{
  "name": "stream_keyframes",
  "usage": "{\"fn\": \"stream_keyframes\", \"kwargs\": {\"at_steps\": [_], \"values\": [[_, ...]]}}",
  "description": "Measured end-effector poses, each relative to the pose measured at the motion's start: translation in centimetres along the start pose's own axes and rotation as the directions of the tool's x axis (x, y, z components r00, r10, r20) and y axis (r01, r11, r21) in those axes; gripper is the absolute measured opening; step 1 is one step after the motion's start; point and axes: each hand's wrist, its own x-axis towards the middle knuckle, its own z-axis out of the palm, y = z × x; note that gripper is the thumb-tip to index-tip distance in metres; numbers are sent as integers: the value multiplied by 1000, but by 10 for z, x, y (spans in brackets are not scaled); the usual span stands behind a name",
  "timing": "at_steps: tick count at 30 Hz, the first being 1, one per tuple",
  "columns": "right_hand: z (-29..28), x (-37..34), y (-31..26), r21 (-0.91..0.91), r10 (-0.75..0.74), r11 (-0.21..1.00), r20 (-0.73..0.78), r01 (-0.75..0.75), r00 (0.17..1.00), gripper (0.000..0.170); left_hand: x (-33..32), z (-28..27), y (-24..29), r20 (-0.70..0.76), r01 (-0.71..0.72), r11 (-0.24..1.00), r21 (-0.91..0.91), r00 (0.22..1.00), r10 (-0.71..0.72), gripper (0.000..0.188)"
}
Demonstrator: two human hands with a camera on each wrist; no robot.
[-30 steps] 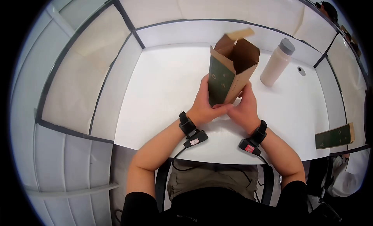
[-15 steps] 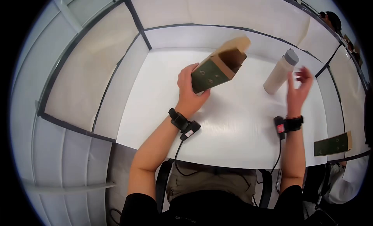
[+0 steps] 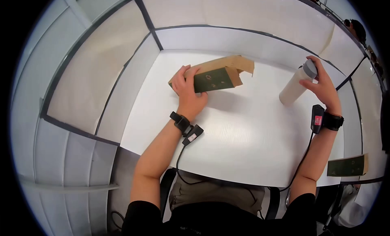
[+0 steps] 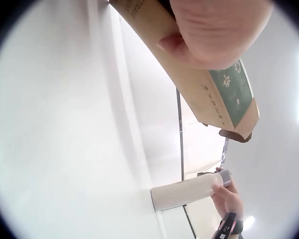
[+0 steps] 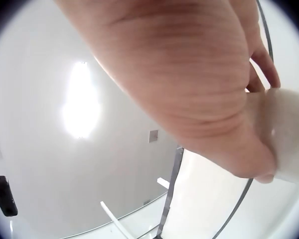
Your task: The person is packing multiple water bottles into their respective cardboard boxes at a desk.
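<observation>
In the head view the left hand grips a green and brown cardboard box, tilted on its side above the table, its flapped end pointing right. The left wrist view shows that box beside the hand. At the right, the right hand holds the upper part of a pale bottle with a grey cap, thumb on the near side and fingers around the far side. The bottle is partly covered by the hand in the right wrist view.
A white table is enclosed by low partition panels. A second green and brown box piece lies at the right front corner. Cables run from both wrists over the table's front edge. People are partly visible beyond the far right panels.
The right hand has left the box and moved right to take hold of the bottle. The left hand has carried the box leftward and tipped it from nearly upright onto its side.
</observation>
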Motion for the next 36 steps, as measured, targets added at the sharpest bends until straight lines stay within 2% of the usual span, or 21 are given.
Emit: {"fn": "stream_keyframes", "kwargs": {"at_steps": [1,4,6,8,12,13,14,17,19,22,23,28,31,36], "values": [[2,-4,-6,18,-23,1000,-32,23,999,64,2,0,1,-9,2,999,-33,1000,-3,78],[-8,-13,-8,-23,-61,998,13,61,998,61,3,1,3,-9,13,990,-140,1000,-14,77],[-10,-19,-27,-93,-33,995,24,35,999,56,3,0,3,21,15,978,-207,1000,-11,77],[-12,-23,-34,-163,-32,986,50,39,998,54,3,0,8,36,-3,981,-196,999,10,78],[-13,-37,-54,0,-162,986,145,164,976,60,3,-2,15,53,-25,970,-241,998,39,77],[-15,-42,-58,52,-208,978,145,202,967,68,2,-1,15,45,-27,966,-258,998,40,77],[-17,-48,-65,116,-254,965,170,237,952,77,1,0,14,47,-23,958,-285,998,38,78],[-13,-61,-83,264,-377,909,185,323,908,87,1,1,14,63,0,933,-359,998,24,83],[-5,-59,-88,330,-507,846,261,418,821,88,1,-2,16,77,-38,930,-364,995,71,84],[3,-49,-92,366,-607,792,385,489,695,99,0,-4,23,119,-63,920,-387,986,117,85],[7,-48,-94,374,-616,785,388,494,685,98,0,-7,26,138,-67,913,-403,981,133,85],[23,-47,-96,396,-637,760,297,515,711,95,-4,-11,32,195,-113,884,-454,955,222,84],[24,-44,-89,400,-666,726,209,559,716,97,-6,-12,36,218,-72,859,-507,954,208,83],[21,-52,-82,585,-547,685,19,435,837,107,-5,-16,36,243,-109,873,-474,937,249,79]]}}
